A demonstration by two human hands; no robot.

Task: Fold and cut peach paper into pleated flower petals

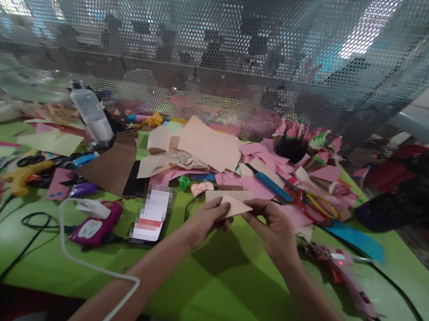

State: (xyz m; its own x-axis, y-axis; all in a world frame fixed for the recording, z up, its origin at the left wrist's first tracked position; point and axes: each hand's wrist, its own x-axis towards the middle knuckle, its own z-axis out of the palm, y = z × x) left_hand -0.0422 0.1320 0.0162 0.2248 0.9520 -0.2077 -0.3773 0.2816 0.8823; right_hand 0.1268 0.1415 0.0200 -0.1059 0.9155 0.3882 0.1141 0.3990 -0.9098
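Above the green table, both hands hold one small pale peach piece of paper (pixel 233 206) that comes to a point on its right side. My left hand (pixel 209 217) grips its left part, thumb on top and fingers curled underneath. At the pointed right corner, my right hand (pixel 270 222) pinches the paper between thumb and fingertips. Just behind the hands lie a small pink paper shape (pixel 202 188) and a blue-handled cutter (pixel 270 184). A pink glue gun (pixel 346 278) with a lit red light rests right of my right hand.
Cut papers (pixel 208 146) pile along the back against a perforated metal screen (pixel 219 35). A phone (pixel 153 213), a magenta power strip (pixel 96 226) and a yellow glue gun (pixel 26 175) lie leftward with cables. A clear bottle (pixel 93 113) leans behind them. Scissors (pixel 314 202) lie at right.
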